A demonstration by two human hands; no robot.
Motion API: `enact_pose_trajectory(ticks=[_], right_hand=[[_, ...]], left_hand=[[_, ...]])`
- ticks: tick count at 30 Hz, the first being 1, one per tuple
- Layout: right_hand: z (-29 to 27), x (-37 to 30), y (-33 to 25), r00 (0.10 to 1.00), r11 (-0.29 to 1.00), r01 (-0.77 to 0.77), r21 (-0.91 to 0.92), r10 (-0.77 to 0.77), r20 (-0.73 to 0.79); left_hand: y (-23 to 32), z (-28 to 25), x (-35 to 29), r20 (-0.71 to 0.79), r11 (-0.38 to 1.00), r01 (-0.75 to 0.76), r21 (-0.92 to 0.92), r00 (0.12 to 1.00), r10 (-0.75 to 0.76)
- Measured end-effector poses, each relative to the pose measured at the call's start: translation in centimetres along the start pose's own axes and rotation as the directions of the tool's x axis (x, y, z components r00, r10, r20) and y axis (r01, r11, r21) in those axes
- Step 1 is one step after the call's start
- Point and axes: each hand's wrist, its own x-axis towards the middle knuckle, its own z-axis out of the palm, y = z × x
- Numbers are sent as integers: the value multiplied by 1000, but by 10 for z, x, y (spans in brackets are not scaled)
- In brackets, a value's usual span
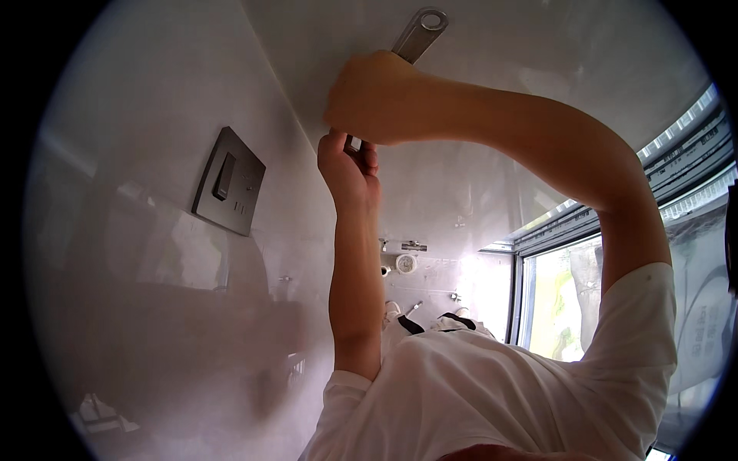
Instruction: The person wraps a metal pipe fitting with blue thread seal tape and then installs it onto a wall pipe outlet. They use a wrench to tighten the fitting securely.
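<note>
My right hand [377, 96] is closed around a silver metal wrench [421, 34]. The wrench's flat handle, with a round hole at its end, sticks out past the knuckles toward the upper right. Just below, my left hand [350, 161] is raised with its fingers curled, touching or nearly touching the right hand. A small metallic piece [354, 144] shows between the left fingers. Whether it is the wrench's other end or a separate part is hidden. Both hands are up near the corner where two pale, glossy walls meet.
On the left wall [154, 323] sits a dark grey switch-and-socket plate [231, 184]. Lower down are a round white pipe fitting [406, 263] and a small metal fitting [413, 246]. A dark-framed window [557, 300] stands to the right. My shoe [392, 310] shows below.
</note>
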Motion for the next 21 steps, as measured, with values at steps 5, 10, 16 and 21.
enact_pose_trajectory(ticks=[5, 10, 16, 21], right_hand=[[33, -18, -5, 965, 977, -73, 203, 121, -234], [65, -33, -21, 887, 890, -198, 410, 341, -312], [80, -49, -33, 825, 803, -237, 546, 463, -324], [100, -46, -45, 783, 693, -412, 591, 602, -160]], left_hand=[[-7, -5, 5, -52, 989, -130, 75, 990, 135], [-12, 0, 4, -53, 940, -245, 236, 963, 265], [-10, -6, 6, 15, 904, -294, 311, 952, 305], [-21, -12, 14, 46, 796, -398, 455, 904, 425]])
